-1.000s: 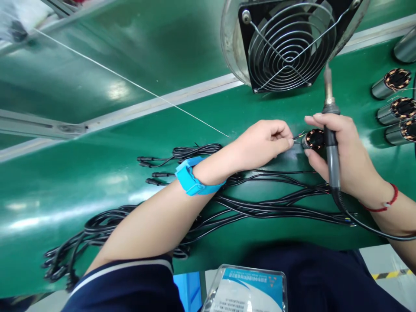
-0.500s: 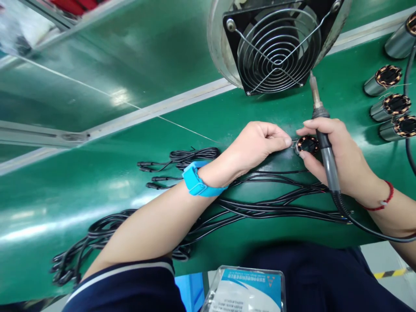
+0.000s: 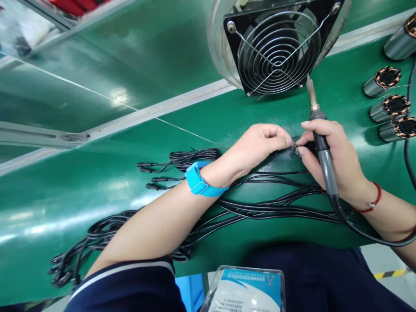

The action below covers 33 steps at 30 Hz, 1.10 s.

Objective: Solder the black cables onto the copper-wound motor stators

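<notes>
My right hand is closed around a soldering iron, its metal tip pointing up toward the fan. Between the thumb and fingertips of that same hand sits a small wound motor stator, largely hidden by the fingers. My left hand, wearing a blue wrist strap, pinches thin wire ends at the stator's near side. The iron's tip touches neither the wires nor the stator. Below both hands, black cables lie on the green bench.
A fan with a wire guard stands behind my hands. Several wound stators stand or lie at the right, beside a black cord. Coiled cables with connectors occupy the left front of the green bench.
The stator has turned in my right fingers, so its copper winding face is now mostly hidden. My right hand and the iron have shifted slightly left and down.
</notes>
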{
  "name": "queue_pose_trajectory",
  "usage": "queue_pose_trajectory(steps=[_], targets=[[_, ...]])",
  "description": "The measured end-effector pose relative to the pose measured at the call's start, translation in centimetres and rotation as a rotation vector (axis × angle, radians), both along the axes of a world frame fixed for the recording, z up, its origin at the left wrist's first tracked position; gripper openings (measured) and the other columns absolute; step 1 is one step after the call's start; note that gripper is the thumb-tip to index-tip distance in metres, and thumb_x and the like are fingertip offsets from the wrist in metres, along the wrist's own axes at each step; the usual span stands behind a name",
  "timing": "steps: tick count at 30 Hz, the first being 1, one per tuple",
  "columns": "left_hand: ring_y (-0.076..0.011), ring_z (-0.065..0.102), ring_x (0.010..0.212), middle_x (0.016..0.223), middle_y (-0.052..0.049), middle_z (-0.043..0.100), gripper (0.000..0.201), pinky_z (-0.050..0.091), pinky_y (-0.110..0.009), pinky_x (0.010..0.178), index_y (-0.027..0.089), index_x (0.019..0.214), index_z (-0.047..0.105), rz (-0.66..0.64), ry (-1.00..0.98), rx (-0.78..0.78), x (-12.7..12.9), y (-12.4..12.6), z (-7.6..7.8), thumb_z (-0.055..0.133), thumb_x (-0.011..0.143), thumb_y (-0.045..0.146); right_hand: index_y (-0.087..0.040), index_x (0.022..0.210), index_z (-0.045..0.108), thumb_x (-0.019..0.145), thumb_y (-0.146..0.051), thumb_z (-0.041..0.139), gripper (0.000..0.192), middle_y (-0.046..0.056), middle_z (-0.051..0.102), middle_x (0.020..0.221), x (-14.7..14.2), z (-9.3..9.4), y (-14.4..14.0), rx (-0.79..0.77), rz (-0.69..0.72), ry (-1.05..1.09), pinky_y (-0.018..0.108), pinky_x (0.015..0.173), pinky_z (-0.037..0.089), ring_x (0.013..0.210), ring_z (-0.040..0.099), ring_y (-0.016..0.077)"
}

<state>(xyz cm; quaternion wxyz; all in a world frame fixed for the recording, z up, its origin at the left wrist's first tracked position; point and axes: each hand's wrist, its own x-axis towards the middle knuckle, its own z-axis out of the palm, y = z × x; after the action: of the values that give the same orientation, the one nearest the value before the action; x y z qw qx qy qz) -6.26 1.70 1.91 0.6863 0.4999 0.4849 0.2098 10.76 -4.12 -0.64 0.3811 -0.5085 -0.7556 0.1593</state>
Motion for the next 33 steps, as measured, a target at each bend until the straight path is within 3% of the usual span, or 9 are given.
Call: queue_pose_trajectory(steps=[9, 19, 26, 33], targets=[[-0.0062, 0.049, 0.060, 0.062, 0.003, 0.060, 0.015, 0.038, -0.021, 0.063, 0.012, 0.064, 0.064, 0.031, -0.021, -0.010, -0.03, -0.15, -0.42, 0.076, 0.065, 0.021, -0.034, 0.120, 0.046, 0.088, -0.019, 0.054, 0.037, 0.000, 0.067, 0.091, -0.03, 0.15, 0.07, -0.034, -0.008, 0.000, 0.048, 0.078, 0.051, 0.085, 0.062, 0.0261], [-0.0078, 0.055, 0.064, 0.069, -0.001, 0.069, 0.016, 0.042, -0.022, 0.066, 0.014, 0.067, 0.069, -0.068, 0.024, 0.021, -0.21, -0.18, -0.52, 0.069, 0.075, 0.029, -0.029, 0.120, 0.047, 0.087, -0.019, 0.056, 0.035, 0.001, 0.067, 0.094, -0.13, -0.08, 0.19, -0.038, -0.022, 0.051, 0.047, 0.082, 0.052, 0.089, 0.063, 0.0247], [-0.0062, 0.049, 0.056, 0.065, -0.001, 0.066, 0.019, 0.036, -0.020, 0.056, 0.014, 0.065, 0.067, -0.084, -0.024, -0.097, -0.26, -0.08, -0.48, 0.066, 0.076, 0.029, -0.034, 0.122, 0.046, 0.088, -0.022, 0.055, 0.037, 0.001, 0.067, 0.098, -0.25, -0.15, 0.06, -0.107, -0.073, 0.062, 0.045, 0.086, 0.054, 0.098, 0.065, 0.0239], [-0.0041, 0.035, 0.049, 0.058, 0.002, 0.057, 0.016, 0.028, -0.021, 0.050, 0.014, 0.064, 0.067, -0.093, -0.014, -0.082, -0.26, -0.12, -0.37, 0.064, 0.074, 0.027, -0.035, 0.120, 0.046, 0.089, -0.024, 0.054, 0.034, 0.001, 0.067, 0.095, -0.35, -0.05, -0.04, -0.122, -0.078, 0.070, 0.045, 0.086, 0.054, 0.095, 0.066, 0.0239]])
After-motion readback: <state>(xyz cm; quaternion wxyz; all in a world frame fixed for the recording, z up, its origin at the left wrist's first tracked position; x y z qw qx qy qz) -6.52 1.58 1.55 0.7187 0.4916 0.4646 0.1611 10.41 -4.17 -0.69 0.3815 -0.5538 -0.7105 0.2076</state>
